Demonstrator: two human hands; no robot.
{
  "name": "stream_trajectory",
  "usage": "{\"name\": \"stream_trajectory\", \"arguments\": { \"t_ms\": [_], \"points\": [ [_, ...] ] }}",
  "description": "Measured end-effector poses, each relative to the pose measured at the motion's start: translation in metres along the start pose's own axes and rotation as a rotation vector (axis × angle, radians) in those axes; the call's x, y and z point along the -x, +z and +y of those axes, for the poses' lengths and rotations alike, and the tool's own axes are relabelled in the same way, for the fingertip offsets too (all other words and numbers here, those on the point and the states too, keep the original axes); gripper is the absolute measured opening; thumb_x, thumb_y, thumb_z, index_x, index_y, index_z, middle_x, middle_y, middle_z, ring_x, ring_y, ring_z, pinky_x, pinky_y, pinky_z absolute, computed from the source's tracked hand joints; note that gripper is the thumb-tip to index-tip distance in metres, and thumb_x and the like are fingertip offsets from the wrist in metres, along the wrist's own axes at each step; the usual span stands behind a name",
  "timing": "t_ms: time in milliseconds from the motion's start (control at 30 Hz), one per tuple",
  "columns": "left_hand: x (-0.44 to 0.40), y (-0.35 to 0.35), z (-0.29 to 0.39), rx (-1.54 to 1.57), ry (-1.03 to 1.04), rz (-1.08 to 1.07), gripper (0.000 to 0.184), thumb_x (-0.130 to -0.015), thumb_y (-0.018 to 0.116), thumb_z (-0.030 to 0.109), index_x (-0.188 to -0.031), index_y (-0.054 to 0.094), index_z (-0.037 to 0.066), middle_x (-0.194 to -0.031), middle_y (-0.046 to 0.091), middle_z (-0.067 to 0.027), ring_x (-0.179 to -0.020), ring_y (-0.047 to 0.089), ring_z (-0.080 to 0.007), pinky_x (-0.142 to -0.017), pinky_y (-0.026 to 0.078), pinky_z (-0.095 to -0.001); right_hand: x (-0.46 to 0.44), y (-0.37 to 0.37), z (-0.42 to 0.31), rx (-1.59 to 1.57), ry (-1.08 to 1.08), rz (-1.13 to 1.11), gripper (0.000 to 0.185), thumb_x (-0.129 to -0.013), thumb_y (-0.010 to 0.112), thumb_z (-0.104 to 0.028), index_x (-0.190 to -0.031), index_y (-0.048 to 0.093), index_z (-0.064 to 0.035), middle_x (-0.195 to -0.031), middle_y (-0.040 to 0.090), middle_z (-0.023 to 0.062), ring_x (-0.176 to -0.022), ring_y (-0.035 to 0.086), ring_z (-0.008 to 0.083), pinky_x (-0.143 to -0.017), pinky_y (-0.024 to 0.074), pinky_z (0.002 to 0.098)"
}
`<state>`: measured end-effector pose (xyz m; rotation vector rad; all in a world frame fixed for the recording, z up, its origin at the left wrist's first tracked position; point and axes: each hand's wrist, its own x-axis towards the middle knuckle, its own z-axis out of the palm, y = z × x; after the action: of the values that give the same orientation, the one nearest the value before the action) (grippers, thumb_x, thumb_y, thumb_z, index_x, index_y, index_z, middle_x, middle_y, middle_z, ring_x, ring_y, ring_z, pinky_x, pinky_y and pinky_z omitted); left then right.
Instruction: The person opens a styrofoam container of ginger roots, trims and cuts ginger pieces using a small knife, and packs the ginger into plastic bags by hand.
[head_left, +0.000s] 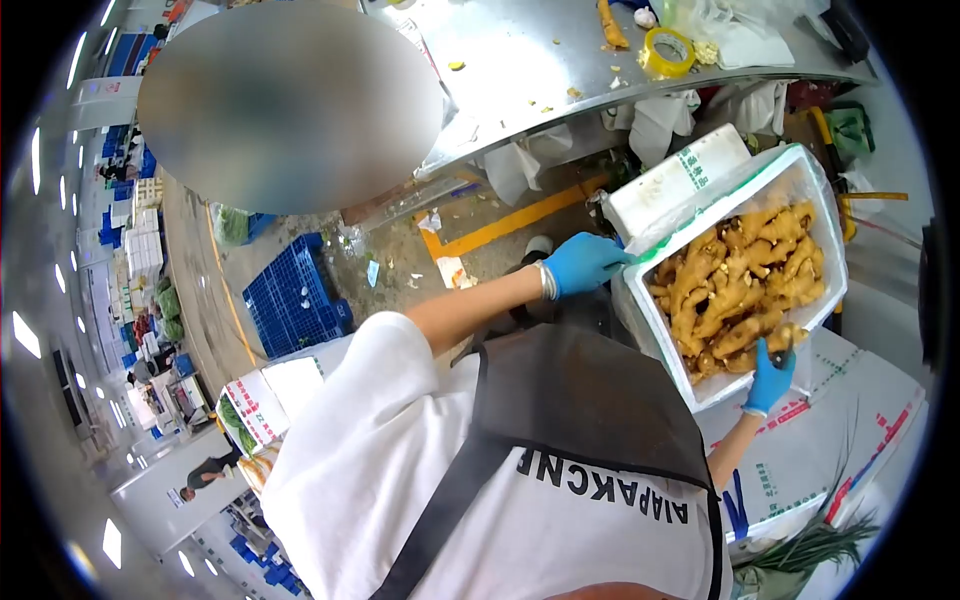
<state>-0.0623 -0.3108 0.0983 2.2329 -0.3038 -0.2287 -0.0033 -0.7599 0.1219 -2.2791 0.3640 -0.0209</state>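
1. On my feed, the ginger [735, 280] lies heaped at three o'clock from the centre, inside an open white foam box [658, 340] tilted in my view.
2. I have the left hand [585, 265], in a blue glove, between two and three o'clock, nearer the centre. Its fingers sit close together, tips at the box's upper-left rim; I cannot tell whether they close around that edge.
3. I see the right hand [770, 378], also blue-gloved, just past three o'clock, at the box's lower rim. Its thumb and fingers part slightly in a V at the ginger's edge; a piece seems to sit between them, but the shadow there leaves me unable to tell whether it is pinched.
4. At two o'clock a white printed foam piece [675, 185] lies just beside the box.
5. Toward four o'clock I get printed white cartons [840, 400] and, lower, long green stalks [815, 548].
6. At one o'clock, a roll of yellow tape [688, 66] rests on a metal table [510, 60].
7. A blue pallet [290, 300] lies on the floor at nine o'clock.
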Motion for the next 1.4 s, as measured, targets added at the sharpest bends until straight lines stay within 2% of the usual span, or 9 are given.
{"name": "stream_trajectory", "arguments": {
  "t_ms": [167,233,400,600,667,800,900,1133,1400],
  "points": [
    [-0.016,-0.006,0.014,0.081,-0.075,0.11,0.032,-0.09,0.054,0.02,-0.117,0.068,0.015,-0.099,0.067,-0.0158,-0.089,0.064,-0.0339,-0.082,0.051,-0.0403,-0.019,-0.049,-0.049,-0.485,0.062,0.097,0.044,-0.089,0.067,-0.012,-0.13,0.054,-0.0038,-0.09,0.063,0.0022,-0.056,0.052,0.0088,-0.045,0.0447,0.0243],
    [-0.034,0.003,0.03,0.186,-0.123,0.082,0.028,-0.092,0.056,0.022,-0.116,0.069,0.017,-0.105,0.068,-0.0119,-0.093,0.065,-0.0306,-0.085,0.051,-0.0375,-0.031,-0.051,-0.053,-0.76,-0.048,0.148,0.045,-0.091,0.063,-0.019,-0.132,0.051,-0.0028,-0.123,0.06,0.0088,-0.098,0.063,0.0181,-0.085,0.0525,0.0326],
    [-0.098,0.028,0.081,0.609,-0.165,-0.148,0.043,-0.094,0.06,0.038,-0.128,0.061,0.011,-0.125,0.063,-0.0094,-0.112,0.06,-0.0207,-0.097,0.047,-0.031,-0.084,-0.025,0.029,-1.199,0.233,-0.006,0.054,-0.095,0.052,-0.038,-0.136,0.049,-0.0033,-0.135,0.054,0.0114,-0.123,0.052,0.027,-0.107,0.0394,0.0441],
    [-0.152,0.113,0.071,1.544,-0.463,-0.87,0.056,-0.101,0.046,0.042,-0.14,0.04,0.002,-0.144,0.044,-0.0186,-0.131,0.046,-0.0323,-0.107,0.041,-0.0424,-0.057,0.055,0.003,-1.381,0.211,0.151,0.036,-0.089,0.058,-0.025,-0.118,0.06,-0.0046,-0.113,0.065,0.0101,-0.103,0.062,0.0247,-0.094,0.0502,0.0396],
    [-0.146,0.094,0.099,1.529,-0.392,-0.843,0.066,-0.099,0.045,0.05,-0.143,0.035,0.002,-0.144,0.042,-0.0213,-0.132,0.045,-0.0332,-0.109,0.038,-0.0435,-0.061,0.082,0.052,-1.413,0.265,0.153,0.045,-0.092,0.056,-0.029,-0.129,0.054,-0.0037,-0.125,0.061,0.0108,-0.113,0.06,0.026,-0.1,0.0479,0.0415],
    [-0.151,0.094,0.107,1.498,-0.705,-0.631,0.065,-0.092,0.058,0.053,-0.134,0.046,0.005,-0.128,0.054,-0.0164,-0.126,0.052,-0.0304,-0.101,0.045,-0.0404,-0.043,0.078,0.056,-1.544,0.439,-0.082,0.033,-0.087,0.064,-0.017,-0.119,0.06,-0.0074,-0.107,0.066,0.0043,-0.082,0.061,0.0153,-0.069,0.0509,0.0276],
    [-0.159,0.148,0.018,2.262,-1.563,-1.012,0.07,-0.087,0.066,0.05,-0.135,0.046,0.002,-0.125,0.055,-0.0188,-0.12,0.054,-0.0313,-0.098,0.047,-0.0395,-0.037,0.055,0.036,-1.444,0.358,-0.18,0.03,-0.086,0.065,-0.012,-0.115,0.061,-0.0065,-0.091,0.064,0.0016,-0.064,0.053,0.0109,-0.057,0.0434,0.0228],
    [-0.14,0.094,0.151,0.396,-0.155,0.056,0.109,-0.069,0.084,0.041,-0.148,0.023,-0.003,-0.134,0.046,-0.026,-0.123,0.048,-0.039,-0.103,0.041,-0.0424,-0.042,0.038,-0.008,-1.197,0.236,-0.221,0.021,-0.086,0.07,-0.014,-0.104,0.066,-0.0051,-0.079,0.063,-0.0006,-0.059,0.054,0.0087,-0.054,0.0428,0.022],
    [-0.16,0.124,0.165,-0.074,0.026,0.115,0.098,-0.077,0.079,0.027,-0.151,0.021,0.001,-0.104,0.059,-0.0191,-0.089,0.058,-0.0338,-0.078,0.046,-0.0447,-0.037,0.03,-0.046,-0.93,0.238,-0.075,0.03,-0.086,0.073,-0.022,-0.11,0.068,-0.0039,-0.091,0.069,0.001,-0.054,0.048,0.0048,-0.047,0.0393,0.0206]
  ]
}}
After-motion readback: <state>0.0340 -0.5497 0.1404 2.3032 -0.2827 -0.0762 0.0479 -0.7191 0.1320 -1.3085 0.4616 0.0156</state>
